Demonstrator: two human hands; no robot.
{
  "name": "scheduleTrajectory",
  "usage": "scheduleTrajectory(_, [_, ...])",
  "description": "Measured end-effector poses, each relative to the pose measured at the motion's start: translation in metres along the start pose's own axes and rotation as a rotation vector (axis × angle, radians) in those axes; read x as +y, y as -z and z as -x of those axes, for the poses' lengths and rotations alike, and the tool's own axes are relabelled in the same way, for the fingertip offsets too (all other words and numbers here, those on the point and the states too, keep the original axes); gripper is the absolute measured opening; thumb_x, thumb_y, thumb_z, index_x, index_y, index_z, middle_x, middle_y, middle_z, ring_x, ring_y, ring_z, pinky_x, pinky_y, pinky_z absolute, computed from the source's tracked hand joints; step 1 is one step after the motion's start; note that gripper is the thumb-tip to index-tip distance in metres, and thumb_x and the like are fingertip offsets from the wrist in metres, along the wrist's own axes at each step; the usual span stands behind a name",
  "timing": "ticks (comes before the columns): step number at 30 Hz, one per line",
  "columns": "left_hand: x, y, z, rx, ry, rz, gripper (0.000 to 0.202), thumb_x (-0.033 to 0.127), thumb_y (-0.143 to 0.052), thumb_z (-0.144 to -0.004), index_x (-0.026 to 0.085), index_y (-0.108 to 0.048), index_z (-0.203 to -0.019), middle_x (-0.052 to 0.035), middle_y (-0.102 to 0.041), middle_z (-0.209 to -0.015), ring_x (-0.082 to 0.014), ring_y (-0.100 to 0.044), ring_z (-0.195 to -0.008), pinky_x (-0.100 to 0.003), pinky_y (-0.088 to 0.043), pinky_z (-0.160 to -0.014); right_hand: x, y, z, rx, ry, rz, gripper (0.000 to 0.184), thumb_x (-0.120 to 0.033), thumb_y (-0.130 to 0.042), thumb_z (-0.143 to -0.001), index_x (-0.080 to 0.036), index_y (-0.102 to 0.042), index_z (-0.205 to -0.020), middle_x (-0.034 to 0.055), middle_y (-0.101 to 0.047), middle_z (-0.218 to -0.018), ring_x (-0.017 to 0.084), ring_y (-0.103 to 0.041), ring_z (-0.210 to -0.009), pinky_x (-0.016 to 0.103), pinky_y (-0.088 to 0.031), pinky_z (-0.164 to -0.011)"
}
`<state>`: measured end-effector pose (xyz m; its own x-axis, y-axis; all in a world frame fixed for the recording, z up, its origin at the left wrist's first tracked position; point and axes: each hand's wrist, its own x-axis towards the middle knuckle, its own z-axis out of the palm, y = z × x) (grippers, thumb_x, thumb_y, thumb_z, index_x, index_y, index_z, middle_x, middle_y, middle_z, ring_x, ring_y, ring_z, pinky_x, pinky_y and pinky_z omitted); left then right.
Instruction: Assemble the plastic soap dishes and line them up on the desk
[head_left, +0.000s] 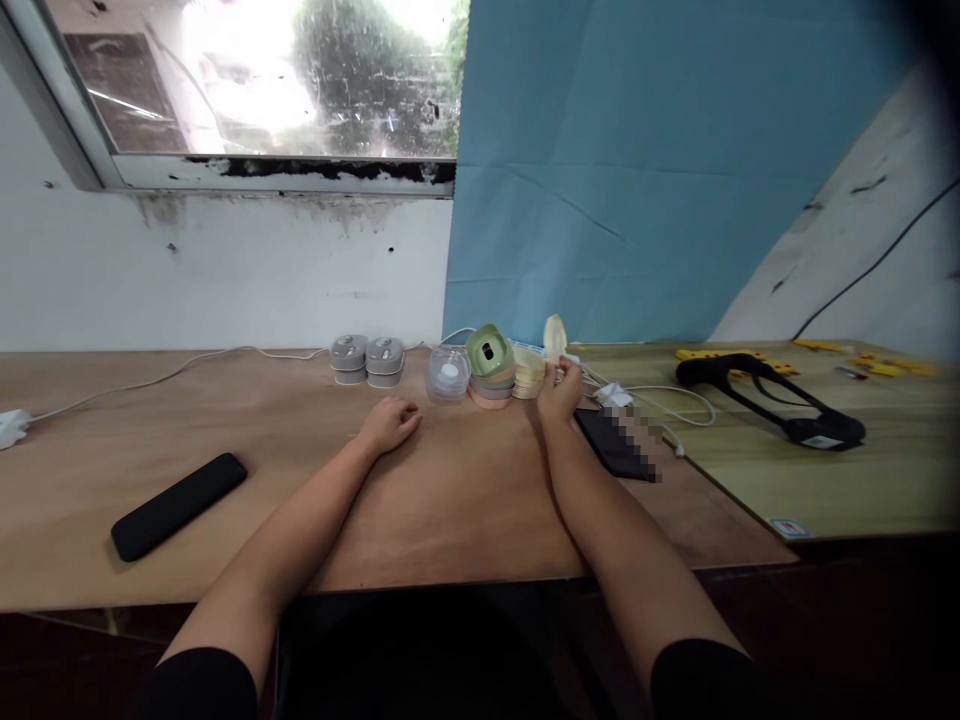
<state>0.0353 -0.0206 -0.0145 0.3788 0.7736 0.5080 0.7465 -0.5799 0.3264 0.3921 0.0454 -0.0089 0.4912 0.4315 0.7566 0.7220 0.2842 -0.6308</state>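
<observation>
My right hand [559, 392] pinches a thin cream-coloured piece [555, 338], like a small shallow cup or lid, and holds it upright above the table. Just left of that hand stands a stack of similar cream pieces [528, 378]. Beside the stack, a green square-shaped piece with a dark slot [489, 350] leans tilted on stacked grey and peach pieces [492, 394]. Clear plastic cups [448, 378] are nested to their left. My left hand [390, 424] rests on the tabletop in front of these, holding nothing, its fingers loosely apart.
Two grey lidded containers [385, 362] stand against the wall. A black phone-like slab [178, 507] lies at left. Right of my right arm are a dark flat object [616, 444], partly blurred, and white cables with a plug [613, 396]. A black headset-like strap [772, 400] lies on the right-hand table.
</observation>
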Motion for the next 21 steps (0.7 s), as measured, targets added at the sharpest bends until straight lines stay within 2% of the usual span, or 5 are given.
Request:
scheduleTrajectory(4, [0.003, 0.003, -0.001, 0.043, -0.005, 0.029, 0.029, 0.038, -0.053, -0.086, 0.019, -0.066, -0.103, -0.0090, -0.069, -0.095, -0.0250, -0.061, -0.092, -0.040, -0.050, -0.083, -0.019, 0.005, 0.002, 0.101, 0.026, -0.019, 0.040, -0.047, -0.032, -0.093, -0.014, -0.046, -0.112, 0.0191, -0.059, -0.105, 0.028, -0.060, -0.099, 0.044, -0.047, -0.086])
scheduleTrajectory(7, [0.006, 0.004, -0.001, 0.103, 0.013, 0.063, 0.033, 0.039, -0.051, -0.088, 0.017, -0.063, -0.111, -0.0094, -0.068, -0.099, -0.0248, -0.061, -0.095, -0.040, -0.049, -0.085, -0.036, 0.007, 0.007, 0.044, 0.108, -0.027, 0.046, -0.050, -0.033, -0.091, -0.012, -0.046, -0.113, 0.0191, -0.059, -0.098, 0.029, -0.061, -0.094, 0.044, -0.050, -0.081])
scheduleTrajectory(11, [0.007, 0.006, -0.001, 0.180, 0.015, 0.128, 0.039, 0.041, -0.049, -0.091, 0.016, -0.056, -0.120, -0.0099, -0.066, -0.102, -0.0227, -0.061, -0.094, -0.040, -0.048, -0.088, -0.057, 0.008, 0.016, -0.032, 0.259, -0.060, 0.054, -0.052, -0.036, -0.087, -0.010, -0.043, -0.120, 0.0218, -0.059, -0.106, 0.031, -0.061, -0.100, 0.045, -0.051, -0.084])
scheduleTrajectory(17, [0.001, 0.004, -0.001, 0.384, 0.023, 0.252, 0.062, 0.047, -0.049, -0.091, 0.014, -0.033, -0.141, -0.0129, -0.060, -0.115, -0.0188, -0.059, -0.087, -0.037, -0.049, -0.084, -0.094, 0.002, 0.053, -0.207, 0.534, -0.225, 0.040, -0.050, -0.041, -0.087, -0.017, -0.049, -0.109, 0.0168, -0.064, -0.109, 0.028, -0.065, -0.096, 0.040, -0.055, -0.076])
scheduleTrajectory(21, [-0.001, 0.003, -0.001, 0.483, 0.040, 0.341, 0.074, 0.053, -0.048, -0.090, 0.015, -0.019, -0.147, -0.0179, -0.052, -0.128, -0.0174, -0.059, -0.085, -0.033, -0.050, -0.079, -0.116, -0.004, 0.086, -0.454, 0.759, -0.340, 0.027, -0.041, -0.038, -0.091, -0.019, -0.052, -0.099, 0.0142, -0.068, -0.104, 0.020, -0.068, -0.084, 0.031, -0.056, -0.071])
